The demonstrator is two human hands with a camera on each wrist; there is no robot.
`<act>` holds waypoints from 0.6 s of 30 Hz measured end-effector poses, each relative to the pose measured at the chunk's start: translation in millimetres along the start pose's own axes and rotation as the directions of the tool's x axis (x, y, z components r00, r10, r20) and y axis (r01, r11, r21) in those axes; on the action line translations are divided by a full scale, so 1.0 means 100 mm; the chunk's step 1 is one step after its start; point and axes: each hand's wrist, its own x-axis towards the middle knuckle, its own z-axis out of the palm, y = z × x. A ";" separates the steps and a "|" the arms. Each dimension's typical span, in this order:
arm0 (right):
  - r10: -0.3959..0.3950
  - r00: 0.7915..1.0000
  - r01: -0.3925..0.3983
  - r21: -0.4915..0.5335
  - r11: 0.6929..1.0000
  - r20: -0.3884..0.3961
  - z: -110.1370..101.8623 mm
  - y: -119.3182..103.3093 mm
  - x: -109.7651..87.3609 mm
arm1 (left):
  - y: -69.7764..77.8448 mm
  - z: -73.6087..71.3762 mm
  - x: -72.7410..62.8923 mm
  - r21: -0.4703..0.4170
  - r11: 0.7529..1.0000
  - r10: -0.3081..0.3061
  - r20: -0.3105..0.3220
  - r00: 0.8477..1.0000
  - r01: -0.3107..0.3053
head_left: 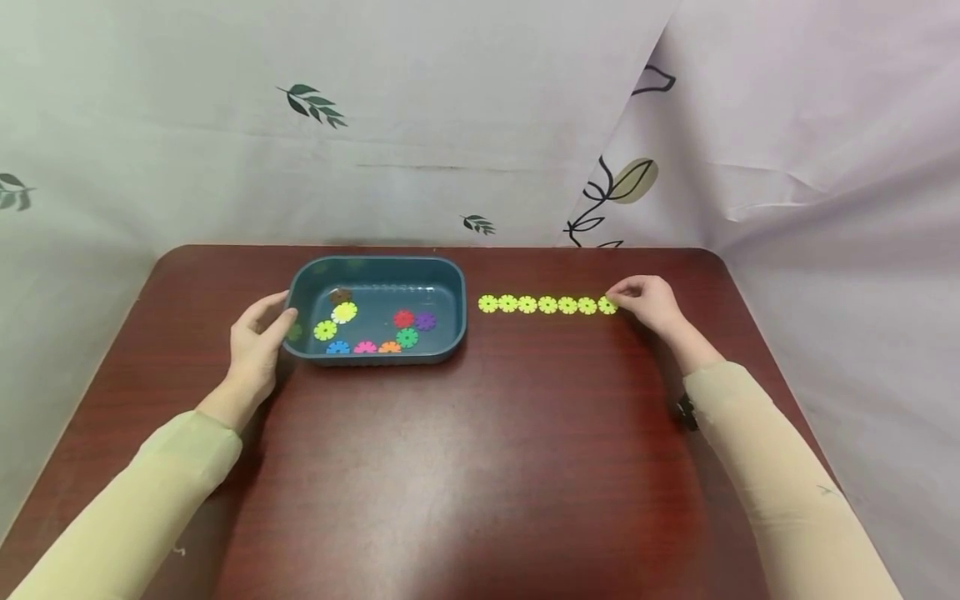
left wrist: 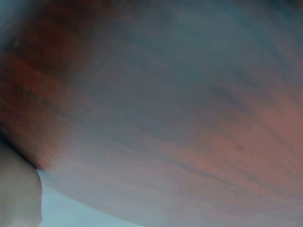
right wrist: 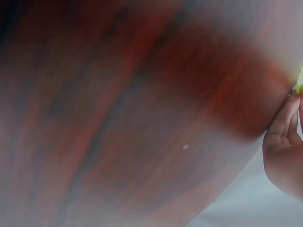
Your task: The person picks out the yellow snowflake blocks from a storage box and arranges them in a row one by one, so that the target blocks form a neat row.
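My left hand grips the left end of a dark blue rectangular tray, thumb on the rim. Several flower-shaped plastic discs lie inside it, among them a red disc, a purple disc and a green disc. To the right of the tray, yellow-green discs form a straight row, edge to edge. At the row's right end my right hand pinches the last yellow-green disc. Only part of that hand and a sliver of the disc show in the right wrist view.
A dark red-brown wooden table bears everything. Pale cloth with leaf prints hangs behind it and at both sides. Near the right sleeve shows a small black object. The left wrist view is mostly blurred tabletop.
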 end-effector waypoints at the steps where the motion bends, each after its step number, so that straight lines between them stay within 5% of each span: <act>1: 0.000 1.000 0.000 0.000 1.000 0.001 0.00 0.00 0.00 | -0.01 0.00 0.00 -0.002 1.000 0.003 0.000 1.000 -0.003; 18: 0.027 1.000 -0.027 -0.004 1.000 0.006 0.04 -0.02 0.01 | 0.03 0.02 -0.02 0.005 1.000 -0.006 -0.005 1.000 0.006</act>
